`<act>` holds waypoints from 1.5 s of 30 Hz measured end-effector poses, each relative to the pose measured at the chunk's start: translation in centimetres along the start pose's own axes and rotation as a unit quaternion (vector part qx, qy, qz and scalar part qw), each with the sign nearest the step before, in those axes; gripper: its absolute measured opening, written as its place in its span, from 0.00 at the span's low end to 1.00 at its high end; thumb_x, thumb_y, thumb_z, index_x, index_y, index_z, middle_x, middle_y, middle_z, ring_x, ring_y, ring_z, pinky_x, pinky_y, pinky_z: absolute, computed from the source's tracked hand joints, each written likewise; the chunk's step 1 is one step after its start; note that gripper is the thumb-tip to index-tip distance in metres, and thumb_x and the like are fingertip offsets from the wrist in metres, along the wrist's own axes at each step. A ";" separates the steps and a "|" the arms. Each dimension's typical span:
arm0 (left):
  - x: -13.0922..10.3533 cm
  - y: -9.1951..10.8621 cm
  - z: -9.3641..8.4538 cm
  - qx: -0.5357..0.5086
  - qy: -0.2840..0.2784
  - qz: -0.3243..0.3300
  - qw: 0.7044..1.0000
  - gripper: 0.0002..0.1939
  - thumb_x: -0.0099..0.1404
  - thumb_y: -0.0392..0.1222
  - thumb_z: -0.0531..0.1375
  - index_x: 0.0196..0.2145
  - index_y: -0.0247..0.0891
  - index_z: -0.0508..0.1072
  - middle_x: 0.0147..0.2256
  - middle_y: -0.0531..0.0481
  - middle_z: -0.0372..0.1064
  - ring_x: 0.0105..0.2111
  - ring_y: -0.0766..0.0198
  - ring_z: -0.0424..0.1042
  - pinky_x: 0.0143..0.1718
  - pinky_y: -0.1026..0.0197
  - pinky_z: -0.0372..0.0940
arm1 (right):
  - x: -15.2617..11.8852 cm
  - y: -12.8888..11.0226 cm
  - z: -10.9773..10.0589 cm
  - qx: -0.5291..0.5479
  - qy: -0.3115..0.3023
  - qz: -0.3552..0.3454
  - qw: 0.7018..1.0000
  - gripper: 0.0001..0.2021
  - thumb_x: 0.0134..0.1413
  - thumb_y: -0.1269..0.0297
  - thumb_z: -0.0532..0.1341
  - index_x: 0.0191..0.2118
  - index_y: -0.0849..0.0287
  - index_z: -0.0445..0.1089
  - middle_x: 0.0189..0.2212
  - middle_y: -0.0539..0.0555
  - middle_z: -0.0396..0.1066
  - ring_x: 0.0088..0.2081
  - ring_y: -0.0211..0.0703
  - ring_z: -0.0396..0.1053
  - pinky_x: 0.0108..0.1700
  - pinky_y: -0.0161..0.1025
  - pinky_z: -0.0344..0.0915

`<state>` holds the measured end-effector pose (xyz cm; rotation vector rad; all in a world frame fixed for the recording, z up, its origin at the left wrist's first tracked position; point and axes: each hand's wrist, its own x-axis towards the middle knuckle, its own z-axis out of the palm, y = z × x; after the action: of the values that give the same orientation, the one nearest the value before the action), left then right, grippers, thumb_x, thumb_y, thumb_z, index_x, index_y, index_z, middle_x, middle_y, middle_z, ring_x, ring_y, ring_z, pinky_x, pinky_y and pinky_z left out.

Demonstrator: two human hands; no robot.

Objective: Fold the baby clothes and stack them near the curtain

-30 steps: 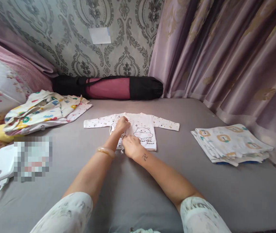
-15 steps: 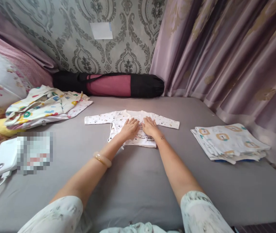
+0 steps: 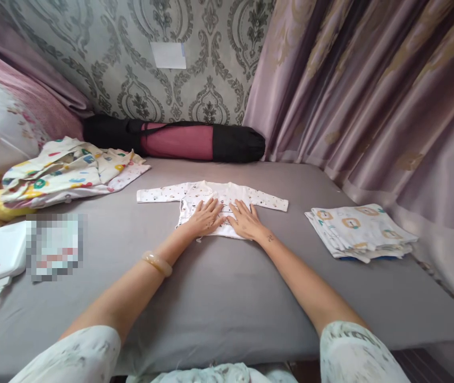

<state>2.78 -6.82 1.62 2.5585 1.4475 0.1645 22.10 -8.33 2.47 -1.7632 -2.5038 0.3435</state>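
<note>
A small white baby top (image 3: 215, 192) with a fine print lies spread on the grey sheet, both sleeves stretched out to the sides. My left hand (image 3: 207, 217) rests flat on the left part of its body, fingers spread. Flat on the right part lies my right hand (image 3: 246, 219), its fingers also apart. The two hands are close together and hide part of the printed front. Neither hand grips the cloth.
Folded cloths (image 3: 360, 231) are stacked at the right. Crumpled printed clothes (image 3: 71, 170) lie at the left, behind a white power bank (image 3: 1, 255) with a cable and a blurred packet (image 3: 55, 247). A black and red long bag (image 3: 177, 141) lies along the wall.
Both hands have slid down the top towards me, and my fingers are spread wider. The view has shifted slightly.
</note>
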 end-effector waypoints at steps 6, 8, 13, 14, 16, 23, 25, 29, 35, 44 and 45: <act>-2.4 -0.6 -0.7 -0.008 -0.018 0.014 1.000 0.37 0.70 0.61 0.41 0.68 0.36 0.48 0.69 0.37 0.38 0.69 0.49 0.34 0.66 0.42 0.32 | -3.2 -0.7 -0.5 0.027 -0.035 -0.036 0.998 0.31 0.67 0.48 0.39 0.70 0.57 0.42 0.71 0.58 0.32 0.70 0.49 0.28 0.67 0.55 0.29; -3.0 -1.0 -0.7 -0.012 -0.018 0.017 1.000 0.38 0.70 0.63 0.40 0.69 0.37 0.47 0.69 0.38 0.38 0.69 0.49 0.35 0.66 0.42 0.33 | -4.1 -0.8 -0.7 0.024 -0.043 -0.044 0.998 0.31 0.68 0.49 0.38 0.70 0.56 0.43 0.71 0.58 0.32 0.70 0.49 0.27 0.67 0.55 0.29; -3.8 -2.1 -0.6 -0.016 -0.025 0.012 0.999 0.38 0.70 0.63 0.41 0.69 0.37 0.47 0.69 0.37 0.38 0.69 0.49 0.38 0.66 0.43 0.33 | -6.5 -1.0 -1.2 0.018 -0.071 -0.066 0.995 0.31 0.68 0.49 0.42 0.71 0.56 0.42 0.71 0.59 0.32 0.70 0.51 0.28 0.68 0.55 0.31; -3.8 -2.3 -0.6 -0.017 -0.029 0.011 0.999 0.38 0.69 0.63 0.41 0.68 0.38 0.48 0.69 0.37 0.39 0.69 0.49 0.39 0.66 0.42 0.34 | -7.0 -1.1 -1.4 0.021 -0.079 -0.070 0.994 0.31 0.68 0.49 0.42 0.71 0.55 0.42 0.71 0.58 0.31 0.70 0.51 0.27 0.68 0.55 0.31; -3.8 -2.6 -0.7 -0.016 -0.040 0.012 0.999 0.38 0.69 0.64 0.41 0.68 0.37 0.49 0.69 0.36 0.40 0.69 0.49 0.38 0.66 0.42 0.34 | -8.0 -1.1 -2.0 0.036 -0.100 -0.076 0.991 0.31 0.67 0.49 0.43 0.71 0.55 0.43 0.71 0.57 0.31 0.70 0.51 0.27 0.68 0.55 0.32; -3.4 -1.6 -2.3 -0.005 -0.037 0.034 0.999 0.30 0.70 0.55 0.47 0.64 0.38 0.56 0.68 0.37 0.42 0.69 0.49 0.40 0.66 0.41 0.38 | -7.4 1.5 -5.6 0.205 -0.163 -0.117 0.958 0.24 0.63 0.52 0.53 0.61 0.53 0.66 0.62 0.54 0.62 0.63 0.50 0.58 0.64 0.45 0.52; -2.9 -0.5 -2.7 -0.018 -0.026 0.046 0.998 0.28 0.71 0.52 0.48 0.63 0.37 0.56 0.68 0.36 0.44 0.68 0.49 0.42 0.66 0.42 0.39 | -5.6 3.3 -6.1 0.275 -0.107 -0.096 0.951 0.20 0.62 0.55 0.54 0.55 0.55 0.71 0.54 0.53 0.72 0.54 0.47 0.68 0.58 0.42 0.61; -0.9 2.0 -2.4 -0.041 -0.003 0.055 0.998 0.23 0.71 0.46 0.48 0.60 0.37 0.59 0.65 0.36 0.51 0.67 0.51 0.47 0.65 0.42 0.44 | -1.1 7.9 -5.8 0.250 0.120 0.084 0.957 0.17 0.62 0.63 0.51 0.46 0.59 0.76 0.44 0.55 0.77 0.46 0.44 0.72 0.51 0.39 0.65; 1.2 4.9 -0.2 -0.059 0.034 0.067 0.995 0.16 0.70 0.43 0.49 0.52 0.37 0.65 0.58 0.38 0.62 0.61 0.52 0.59 0.60 0.46 0.55 | 1.9 11.9 -5.6 0.113 0.140 0.372 0.911 0.16 0.57 0.70 0.56 0.50 0.60 0.73 0.49 0.62 0.73 0.51 0.51 0.70 0.51 0.42 0.64; 1.0 4.8 1.2 -0.072 0.074 0.056 0.993 0.17 0.70 0.46 0.50 0.53 0.41 0.66 0.58 0.40 0.62 0.60 0.51 0.60 0.62 0.45 0.53 | 2.4 12.8 -5.3 0.107 0.105 0.478 0.866 0.23 0.47 0.73 0.63 0.52 0.63 0.71 0.55 0.68 0.66 0.58 0.57 0.64 0.54 0.48 0.64; 1.0 4.8 1.1 -0.068 0.073 0.058 0.993 0.17 0.70 0.46 0.50 0.53 0.41 0.66 0.58 0.40 0.63 0.60 0.51 0.60 0.61 0.46 0.54 | 2.5 13.0 -5.3 0.112 0.105 0.484 0.861 0.23 0.47 0.73 0.63 0.52 0.63 0.71 0.54 0.69 0.67 0.57 0.57 0.65 0.54 0.49 0.64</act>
<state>7.55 -8.48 1.63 2.5639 1.2862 0.4615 34.14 -1.02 4.62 -2.6113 -1.1885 0.4134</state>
